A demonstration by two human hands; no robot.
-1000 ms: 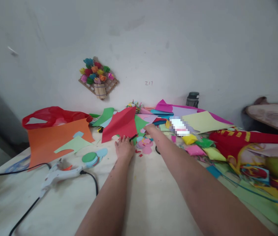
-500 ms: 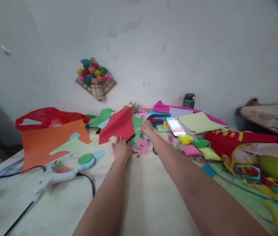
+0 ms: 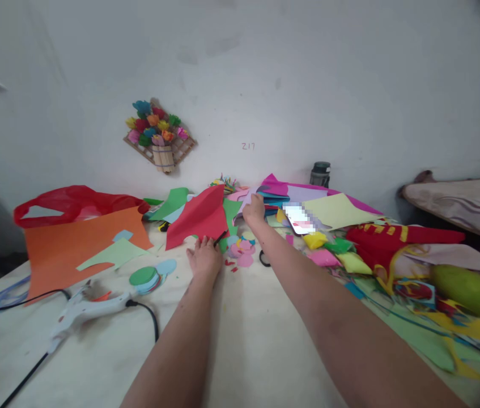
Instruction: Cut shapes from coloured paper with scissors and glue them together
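My left hand [image 3: 203, 258] lies flat on the pale table [image 3: 248, 340] with its fingers stretched out, fingertips at the lower edge of a folded red paper sheet [image 3: 197, 218]. A thin black stick-like thing [image 3: 220, 238] lies just right of that hand. My right hand [image 3: 254, 208] reaches farther back into the heap of coloured paper and is pinched on a pale lilac sheet [image 3: 246, 197]. Between the two hands lie small pink paper cut-outs [image 3: 242, 252] and red scraps.
A white glue gun [image 3: 90, 309] with a black cord lies at the left, near round green and blue cut-outs [image 3: 146, 276]. An orange sheet [image 3: 78, 243] and a red plastic bag [image 3: 73, 201] sit behind. A phone [image 3: 301, 218], a dark jar [image 3: 320, 173] and a patterned cloth [image 3: 413, 266] fill the right.
My right hand has moved farther back into the paper heap and taken hold of the lilac sheet. My left hand has stayed flat by the red sheet. The view has shifted slightly.
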